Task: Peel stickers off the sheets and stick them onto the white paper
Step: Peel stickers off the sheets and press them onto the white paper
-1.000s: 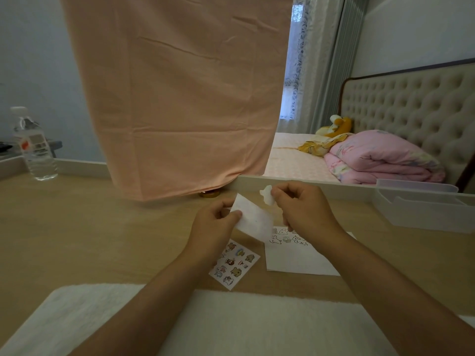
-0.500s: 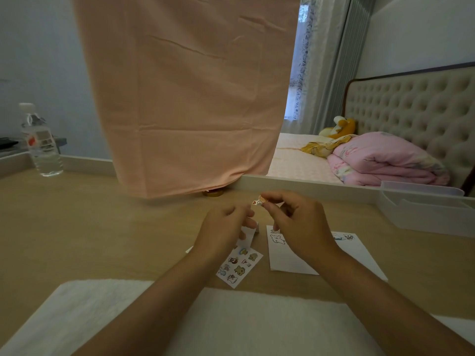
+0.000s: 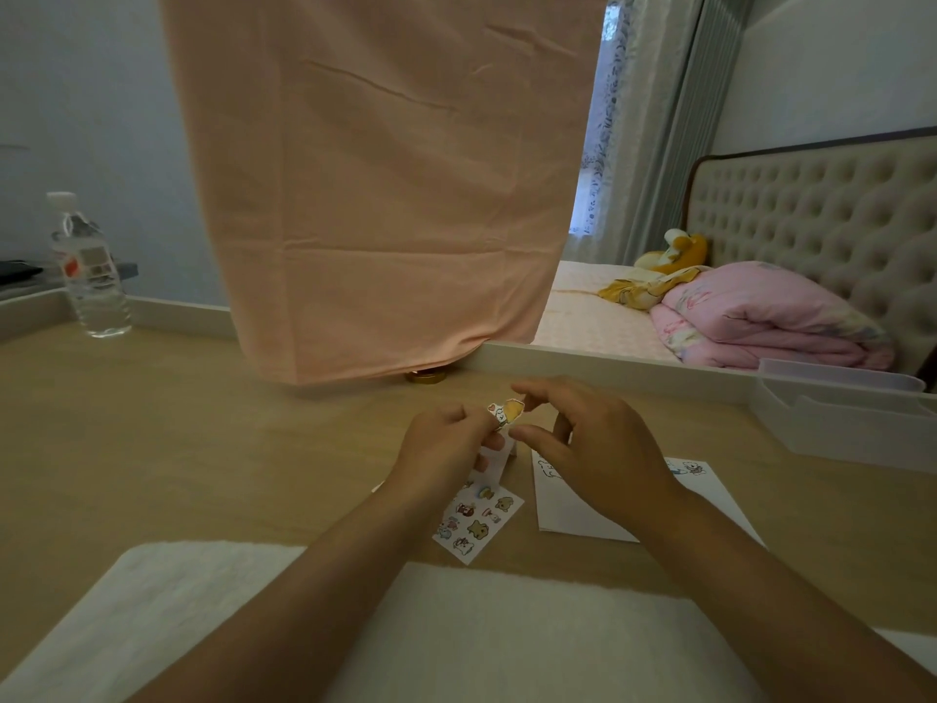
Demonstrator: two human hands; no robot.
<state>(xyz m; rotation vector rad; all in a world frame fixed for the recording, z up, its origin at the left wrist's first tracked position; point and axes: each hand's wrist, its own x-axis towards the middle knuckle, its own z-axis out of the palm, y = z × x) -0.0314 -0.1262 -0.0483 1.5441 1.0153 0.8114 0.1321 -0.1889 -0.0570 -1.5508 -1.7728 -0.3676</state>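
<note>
— Who holds the sticker?
— The left hand (image 3: 446, 441) pinches a small cartoon sticker (image 3: 504, 412) above the table (image 3: 177, 449). The right hand (image 3: 603, 449) curves forefinger and thumb around it; contact cannot be told.
— And the paper?
— The white paper (image 3: 568, 509) lies flat below, just right of a sticker sheet (image 3: 476, 522).

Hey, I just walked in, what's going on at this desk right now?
A person is working with stickers at a wooden table. Their left hand pinches a small cartoon sticker, with a white backing piece under the same fingers. The right hand touches the sticker's top edge with its forefinger, thumb apart. A sticker sheet lies flat below the hands. The white paper beside it already carries a few stickers. This one is not yet stuck down.
</note>
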